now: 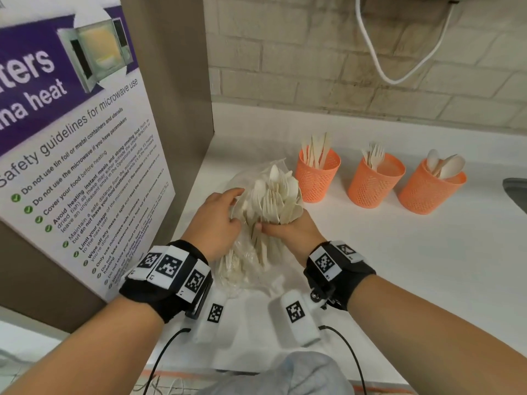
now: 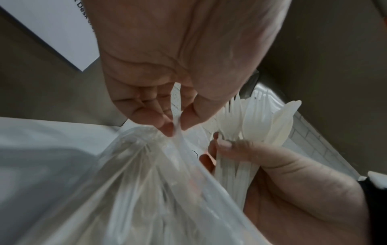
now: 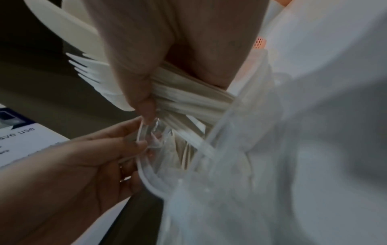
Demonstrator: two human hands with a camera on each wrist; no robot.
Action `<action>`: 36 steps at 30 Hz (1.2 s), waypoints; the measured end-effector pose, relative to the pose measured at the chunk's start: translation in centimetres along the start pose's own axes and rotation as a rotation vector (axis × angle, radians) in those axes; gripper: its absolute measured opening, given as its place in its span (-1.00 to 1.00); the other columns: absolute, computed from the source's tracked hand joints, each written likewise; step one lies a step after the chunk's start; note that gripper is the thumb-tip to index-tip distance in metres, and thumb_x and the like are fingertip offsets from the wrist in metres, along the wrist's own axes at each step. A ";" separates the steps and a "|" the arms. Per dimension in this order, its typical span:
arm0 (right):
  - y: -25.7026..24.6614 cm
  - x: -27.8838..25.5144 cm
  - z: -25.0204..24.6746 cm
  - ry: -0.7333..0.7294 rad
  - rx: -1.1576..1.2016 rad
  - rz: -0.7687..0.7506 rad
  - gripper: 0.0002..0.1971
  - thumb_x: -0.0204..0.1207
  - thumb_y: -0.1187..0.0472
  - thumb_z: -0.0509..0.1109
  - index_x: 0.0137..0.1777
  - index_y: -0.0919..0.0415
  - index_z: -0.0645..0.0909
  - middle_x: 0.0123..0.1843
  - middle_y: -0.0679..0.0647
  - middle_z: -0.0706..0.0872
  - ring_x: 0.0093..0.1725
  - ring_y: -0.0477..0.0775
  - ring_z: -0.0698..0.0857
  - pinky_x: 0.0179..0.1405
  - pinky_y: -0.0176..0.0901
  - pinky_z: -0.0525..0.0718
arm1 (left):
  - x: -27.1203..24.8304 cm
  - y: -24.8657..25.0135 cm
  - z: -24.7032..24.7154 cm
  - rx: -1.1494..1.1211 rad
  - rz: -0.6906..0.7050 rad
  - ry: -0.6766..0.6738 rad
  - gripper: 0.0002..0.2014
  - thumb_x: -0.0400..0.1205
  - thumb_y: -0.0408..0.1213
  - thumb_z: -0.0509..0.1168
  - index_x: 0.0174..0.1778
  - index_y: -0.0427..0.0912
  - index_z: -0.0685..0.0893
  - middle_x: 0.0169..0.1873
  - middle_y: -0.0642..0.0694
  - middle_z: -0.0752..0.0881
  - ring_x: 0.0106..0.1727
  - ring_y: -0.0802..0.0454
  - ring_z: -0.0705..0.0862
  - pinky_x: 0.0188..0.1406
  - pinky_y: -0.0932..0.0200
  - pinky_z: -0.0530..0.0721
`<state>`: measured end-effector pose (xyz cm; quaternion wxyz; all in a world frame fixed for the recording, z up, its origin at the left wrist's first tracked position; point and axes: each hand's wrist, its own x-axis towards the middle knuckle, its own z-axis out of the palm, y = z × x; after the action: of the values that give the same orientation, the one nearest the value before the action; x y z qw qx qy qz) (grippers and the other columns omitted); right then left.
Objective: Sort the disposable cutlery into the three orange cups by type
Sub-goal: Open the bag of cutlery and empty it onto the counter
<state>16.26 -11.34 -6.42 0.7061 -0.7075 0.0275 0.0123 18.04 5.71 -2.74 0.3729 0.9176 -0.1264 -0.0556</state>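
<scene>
My right hand (image 1: 281, 230) grips a thick bundle of white disposable cutlery (image 1: 273, 195) by the handles, its heads fanned upward out of a clear plastic bag (image 1: 251, 269). My left hand (image 1: 219, 218) pinches the bag's edge (image 2: 176, 126) between thumb and fingers, right beside the bundle (image 3: 188, 99). Three orange mesh cups stand in a row behind to the right: the left cup (image 1: 316, 178) holds knives, the middle cup (image 1: 373, 182) forks, the right cup (image 1: 427, 189) spoons. More cutlery lies inside the bag below my hands.
A brown panel with a microwave safety poster (image 1: 85, 155) stands close on the left. The white counter (image 1: 399, 266) runs right to a sink edge (image 1: 516, 192). A brick wall with a hanging white cable (image 1: 393, 78) is behind the cups.
</scene>
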 end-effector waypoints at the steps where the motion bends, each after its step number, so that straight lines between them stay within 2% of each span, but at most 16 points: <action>1: 0.0 0.0 0.0 -0.005 -0.007 0.005 -0.53 0.30 0.47 0.58 0.24 0.29 0.65 0.17 0.21 0.77 0.21 0.14 0.72 0.29 0.05 0.65 | 0.0 0.0 0.0 0.000 -0.005 0.000 -0.40 0.60 -0.44 0.20 0.58 0.03 0.33 0.37 -0.08 0.49 0.19 -0.05 0.59 0.18 0.30 0.41; 4: 0.1 -0.2 0.0 -0.016 -0.075 0.021 -0.57 0.33 0.49 0.56 0.22 0.30 0.66 0.15 0.20 0.78 0.18 0.11 0.73 0.23 -0.06 0.66 | 0.0 -0.1 0.0 -0.017 -0.018 0.010 -0.40 0.59 -0.44 0.21 0.57 0.02 0.33 0.37 -0.08 0.49 0.19 -0.06 0.60 0.21 0.26 0.43; 9: -0.7 -0.2 -0.4 0.037 0.011 0.012 -0.62 0.35 0.44 0.55 0.18 0.34 0.67 0.10 0.23 0.78 0.16 0.19 0.74 0.24 0.05 0.67 | -0.5 -0.1 0.2 -0.089 -0.012 0.034 -0.36 0.59 -0.46 0.22 0.56 0.10 0.30 0.28 -0.01 0.50 -0.18 0.19 0.55 0.07 0.29 0.45; 11: -1.4 -0.3 -0.8 0.072 0.054 -0.003 -0.72 0.37 0.40 0.54 0.08 0.35 0.68 -0.02 0.22 0.79 0.05 0.21 0.77 0.15 0.08 0.71 | -0.8 0.1 0.6 -0.081 0.000 0.025 -0.35 0.60 -0.48 0.20 0.56 0.15 0.29 0.29 -0.02 0.47 -0.18 0.17 0.52 0.10 0.29 0.45; 14: -2.6 -0.7 -2.0 0.115 0.182 0.000 -0.86 0.45 0.47 0.47 -0.07 0.25 0.68 -0.23 0.16 0.74 -0.19 0.16 0.75 -0.14 0.06 0.76 | -1.1 0.4 1.4 -0.051 0.022 0.006 -0.34 0.63 -0.51 0.13 0.58 0.19 0.30 0.38 -0.02 0.39 -0.11 0.14 0.49 0.15 0.33 0.43; 15: -2.9 -0.8 -2.6 0.131 0.210 0.017 -0.84 0.46 0.46 0.46 -0.02 0.24 0.66 -0.25 0.12 0.74 -0.23 0.12 0.76 -0.23 -0.02 0.75 | -1.2 0.7 1.8 -0.046 0.018 0.004 -0.34 0.64 -0.51 0.11 0.59 0.19 0.30 0.43 -0.02 0.36 -0.02 0.10 0.52 0.18 0.34 0.42; 17: -3.2 -1.1 -4.2 0.144 0.231 0.074 -0.75 0.47 0.45 0.45 0.13 0.27 0.63 -0.23 0.09 0.73 -0.23 0.07 0.77 -0.29 -0.12 0.73 | -1.2 1.4 2.7 -0.005 -0.013 0.005 -0.37 0.65 -0.45 0.12 0.62 0.14 0.24 0.54 -0.06 0.25 0.31 -0.04 0.50 0.34 0.25 0.39; 18: -3.2 -1.3 -5.1 0.134 0.222 0.113 -0.71 0.47 0.45 0.45 0.18 0.29 0.61 -0.22 0.10 0.73 -0.22 0.07 0.76 -0.28 -0.13 0.72 | -1.1 1.9 3.2 0.034 -0.042 0.006 -0.37 0.65 -0.40 0.14 0.64 0.09 0.20 0.59 -0.08 0.19 0.49 -0.11 0.38 0.47 0.14 0.34; 20: -3.2 -1.8 -7.4 0.097 0.147 0.195 -0.71 0.46 0.45 0.46 0.17 0.31 0.61 -0.24 0.11 0.70 -0.23 0.07 0.72 -0.28 -0.11 0.69 | -0.9 2.9 4.0 0.115 -0.105 0.008 -0.36 0.66 -0.30 0.18 0.67 -0.01 0.14 0.64 -0.11 0.11 0.61 -0.19 0.18 0.59 -0.02 0.18; 23: -3.1 -3.0 -11.5 0.064 0.003 0.325 -0.86 0.46 0.45 0.45 -0.04 0.27 0.63 -0.31 0.12 0.67 -0.27 0.07 0.69 -0.26 -0.09 0.65 | -0.6 4.3 5.2 0.190 -0.164 -0.008 -0.34 0.67 -0.23 0.18 0.68 -0.09 0.08 0.66 -0.13 0.03 0.61 -0.28 0.10 0.58 -0.06 0.09; 27: -3.2 -5.3 -18.1 0.096 -0.192 0.480 -0.87 0.41 0.41 0.48 -0.07 0.32 0.63 -0.28 0.22 0.68 -0.20 0.21 0.69 -0.05 0.07 0.67 | -0.2 5.2 7.0 0.256 -0.239 -0.011 -0.32 0.65 -0.17 0.19 0.67 -0.07 0.06 0.67 -0.09 -0.06 0.62 -0.29 0.01 0.58 -0.14 0.13; 30: -1.4 -6.2 -24.6 0.150 -0.438 0.600 -0.48 0.02 0.06 0.67 -0.04 0.31 0.71 -0.09 0.38 0.78 0.03 0.48 0.74 0.25 0.36 0.63 | -0.3 5.7 8.3 0.323 -0.294 0.013 -0.28 0.61 -0.13 0.24 0.67 -0.05 0.07 0.67 -0.07 -0.08 0.62 -0.27 0.01 0.52 -0.22 0.23; 32: -0.2 -6.7 -28.7 0.180 -0.555 0.679 -0.32 -0.13 -0.07 0.69 0.01 0.27 0.73 -0.02 0.38 0.80 0.10 0.52 0.72 0.27 0.41 0.59 | -0.3 6.0 9.0 0.359 -0.325 0.029 -0.26 0.59 -0.11 0.27 0.66 -0.03 0.08 0.67 -0.07 -0.09 0.62 -0.27 0.02 0.50 -0.24 0.25; 33: -0.5 -7.3 -29.8 0.220 -0.590 0.701 -0.34 -0.08 -0.04 0.69 0.03 0.28 0.71 -0.05 0.35 0.80 0.04 0.48 0.75 0.20 0.35 0.66 | -0.3 6.2 9.3 0.369 -0.338 0.032 -0.25 0.58 -0.09 0.28 0.66 -0.03 0.08 0.67 -0.07 -0.10 0.62 -0.28 0.02 0.50 -0.25 0.24; 34: -1.5 -8.0 -30.1 0.255 -0.630 0.711 -0.43 0.06 0.02 0.67 0.04 0.30 0.69 -0.11 0.31 0.79 -0.08 0.38 0.76 0.03 0.18 0.74 | -0.3 6.3 9.4 0.375 -0.348 0.035 -0.25 0.58 -0.08 0.29 0.66 -0.03 0.08 0.68 -0.06 -0.10 0.62 -0.28 0.02 0.51 -0.26 0.24; 36: -3.0 -9.0 -31.3 0.290 -0.717 0.751 -0.60 0.33 0.09 0.59 0.07 0.30 0.63 -0.20 0.21 0.71 -0.31 0.16 0.63 -0.38 -0.11 0.55 | -0.2 6.5 9.7 0.376 -0.362 0.040 -0.24 0.58 -0.07 0.30 0.66 -0.03 0.09 0.68 -0.05 -0.09 0.63 -0.28 0.01 0.52 -0.27 0.22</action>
<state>6.77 -42.48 -2.83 0.3565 -0.8400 0.3699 0.1750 14.75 -5.22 -5.10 0.1821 0.9793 0.0392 -0.0788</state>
